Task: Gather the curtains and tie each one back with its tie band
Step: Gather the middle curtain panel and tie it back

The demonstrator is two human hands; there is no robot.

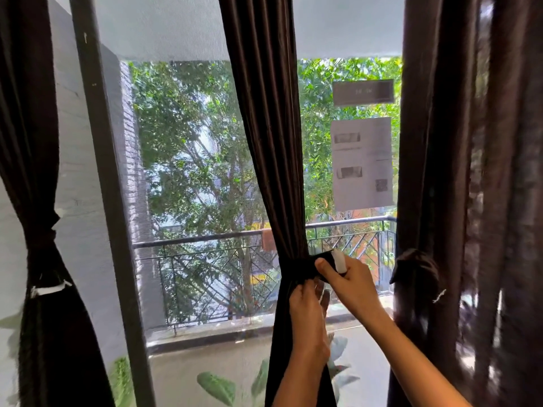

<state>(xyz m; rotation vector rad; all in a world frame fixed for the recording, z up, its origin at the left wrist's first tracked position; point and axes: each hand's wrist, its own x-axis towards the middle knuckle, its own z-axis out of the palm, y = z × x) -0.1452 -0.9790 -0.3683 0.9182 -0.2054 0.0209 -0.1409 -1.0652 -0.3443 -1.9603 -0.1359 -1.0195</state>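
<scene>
Dark curtains: 3. Left curtain (44, 186), right curtain (440, 171): tied. Centre curtain (270, 142): gathered, tie band (302, 267) around it. Left hand (305, 309) grips centre curtain below band; right hand (349, 284) pinches band end.

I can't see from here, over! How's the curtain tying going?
Left hand grips middle curtain below the band. Right hand pinches tie band, wrapped round, end loose. Nothing in the way.

The gathered dark brown fabric curtain (264, 142) is plain, with a faint sheen. The dark fabric tie band (305, 267) in the grip of the right hand (349, 284) carries a white strip. Beyond the grip, the dark grey metal railing (205, 240) shows a diagonal lattice against green tree foliage (182, 136).
</scene>
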